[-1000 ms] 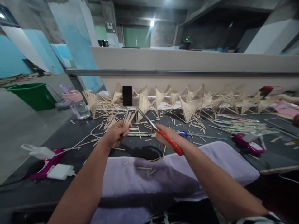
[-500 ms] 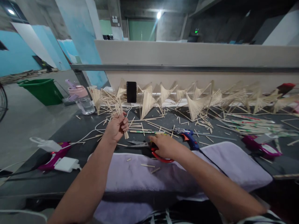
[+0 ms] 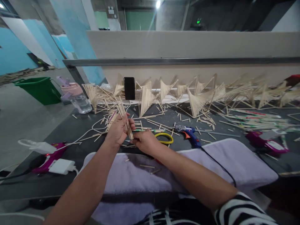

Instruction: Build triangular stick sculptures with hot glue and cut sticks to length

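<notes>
A small bundle of thin wooden sticks (image 3: 125, 117) is gripped in my left hand (image 3: 117, 128), tilted with its upper end leaning left. My right hand (image 3: 144, 141) has its fingertips pressed together at the bundle's lower end; whether they pinch a stick is hidden. Under and beside my right hand lie scissors, whose yellow handle loop (image 3: 165, 138) shows to its right. A blue glue gun (image 3: 192, 137) rests further right, its cable running over a lilac towel (image 3: 225, 156). Loose sticks are scattered around both hands.
Stick-built twisted structures (image 3: 148, 98) line the back of the dark table (image 3: 61, 131). A black phone (image 3: 129, 88) stands among them. At the left are a water bottle (image 3: 78, 98) and a purple power strip (image 3: 52, 157); another strip (image 3: 267, 143) lies right.
My right hand has moved left from the scissors to the lower end of the bundle. My left hand has turned slightly, tilting the sticks. The view has shifted a little.
</notes>
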A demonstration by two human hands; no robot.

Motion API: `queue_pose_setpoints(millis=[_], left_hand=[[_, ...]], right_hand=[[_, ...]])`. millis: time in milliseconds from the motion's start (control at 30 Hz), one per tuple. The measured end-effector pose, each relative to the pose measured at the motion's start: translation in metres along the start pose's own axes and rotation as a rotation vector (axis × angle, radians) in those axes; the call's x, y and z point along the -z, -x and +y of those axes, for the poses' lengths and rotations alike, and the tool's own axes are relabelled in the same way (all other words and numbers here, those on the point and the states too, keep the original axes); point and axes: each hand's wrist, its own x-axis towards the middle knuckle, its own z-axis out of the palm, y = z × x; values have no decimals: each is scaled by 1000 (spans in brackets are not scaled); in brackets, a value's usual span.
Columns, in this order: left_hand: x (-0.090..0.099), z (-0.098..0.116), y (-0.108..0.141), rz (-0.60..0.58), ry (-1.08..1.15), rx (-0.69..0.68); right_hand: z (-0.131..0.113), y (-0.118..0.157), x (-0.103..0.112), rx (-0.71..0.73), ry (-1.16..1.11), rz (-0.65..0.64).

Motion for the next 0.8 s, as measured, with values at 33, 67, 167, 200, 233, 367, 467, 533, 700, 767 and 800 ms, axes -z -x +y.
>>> queue_pose_setpoints(millis=[33,67,167,200,233,367,467,533,700,767,800], left_hand=[[-1,0,0,-5,3,4],[-1,0,1,-13,8,6],[-4,0,2,-32,27,-10],[-5,0,2,-33,33,-20],[-5,1,2,-34,37,-25],[-3,0,1,-14,55,-9],[1,1,-1,31,64,-6],[2,1,-2,47,55,-1],[1,2,-1,37,41,26],[0,2,0,27,47,21],[-1,2,0,20,49,17]], right_hand=[[3,0,-1,-10,-52,-16],[6,0,-3,-19,-111,-33],[11,-1,-8,-37,-254,-53],[11,-1,-9,-38,-281,-50],[11,-2,-11,-40,-298,-46],[12,0,-13,-23,-302,-49],[13,2,-12,29,-288,-53],[13,3,-10,66,-288,-52],[13,1,-9,94,-344,-39],[14,0,-11,82,-374,-40],[14,-1,-12,76,-387,-41]])
